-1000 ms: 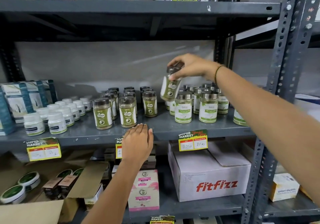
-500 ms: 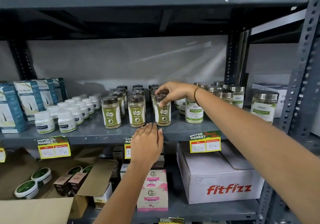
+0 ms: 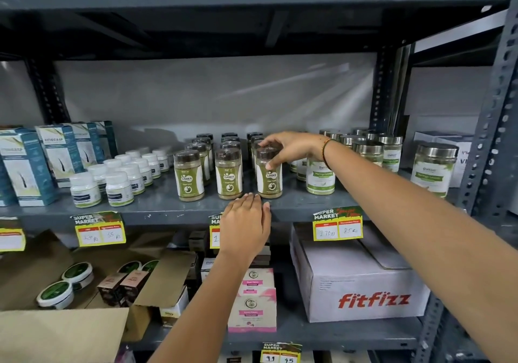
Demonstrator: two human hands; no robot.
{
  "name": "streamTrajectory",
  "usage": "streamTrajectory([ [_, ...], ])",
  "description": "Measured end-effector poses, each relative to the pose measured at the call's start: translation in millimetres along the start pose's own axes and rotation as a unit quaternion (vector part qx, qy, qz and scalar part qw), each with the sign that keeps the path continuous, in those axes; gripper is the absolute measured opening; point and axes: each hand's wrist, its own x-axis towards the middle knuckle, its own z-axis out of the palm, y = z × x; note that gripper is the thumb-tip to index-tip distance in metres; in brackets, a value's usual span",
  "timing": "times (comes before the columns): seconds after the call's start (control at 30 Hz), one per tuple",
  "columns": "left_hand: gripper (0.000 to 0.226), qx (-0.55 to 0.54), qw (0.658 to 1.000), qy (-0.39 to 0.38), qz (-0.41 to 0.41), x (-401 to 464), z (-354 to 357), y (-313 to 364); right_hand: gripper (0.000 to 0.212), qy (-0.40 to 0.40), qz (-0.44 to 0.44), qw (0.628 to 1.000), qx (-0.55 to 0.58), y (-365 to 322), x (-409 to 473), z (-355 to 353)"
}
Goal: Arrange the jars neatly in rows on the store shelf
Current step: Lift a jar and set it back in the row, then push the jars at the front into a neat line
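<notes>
Three rows of brown-lidded green-label jars stand on the grey middle shelf (image 3: 157, 208). The front jars are a left one (image 3: 188, 176), a middle one (image 3: 229, 174) and a right one (image 3: 269, 176). My right hand (image 3: 291, 148) grips the lid and side of the right front jar, which stands upright on the shelf. My left hand (image 3: 245, 226) lies flat with fingers together on the shelf's front edge, just below that jar, holding nothing. Wider steel-lidded jars (image 3: 320, 179) stand in rows to the right, partly hidden by my right forearm.
Small white bottles (image 3: 117, 183) and teal boxes (image 3: 26, 166) fill the shelf's left side. Yellow price tags (image 3: 337, 226) hang on its front edge. Below sit a white fitfizz carton (image 3: 361, 287), pink boxes (image 3: 252, 303) and an open brown carton (image 3: 84, 278). A steel upright (image 3: 493, 138) stands right.
My right hand brought the jar down from the air to the front of the right row and set it upright. The left hand stayed on the shelf edge. The view shifted slightly.
</notes>
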Motion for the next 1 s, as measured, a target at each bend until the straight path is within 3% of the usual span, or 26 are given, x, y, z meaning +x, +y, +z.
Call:
streamTrajectory([
  [0.27,0.051,0.005,1.000,-0.023,0.007,-0.3,-8.5,-0.2,0.070,0.129,-0.002,0.992,0.012,10.6,-38.2,-12.5],
  [0.43,0.044,-0.006,1.000,-0.024,0.001,-3.7,-15.9,3.7,0.058,0.231,0.013,0.972,0.026,34.6,-77.9,-28.8],
  [0.6,0.045,-0.011,1.000,-0.028,-0.001,-3.9,-15.4,3.7,0.045,0.310,0.087,0.935,-0.152,72.7,-111.1,-45.3],
  [0.83,0.047,-0.018,1.000,-0.022,-0.007,-2.5,-10.4,3.2,0.034,0.330,0.230,0.841,-0.362,123.8,-143.9,-75.4],
  [1.0,0.046,-0.020,1.000,-0.013,-0.009,-2.7,-7.8,2.8,0.043,0.231,0.326,0.845,-0.356,140.2,-154.7,-84.9],
])
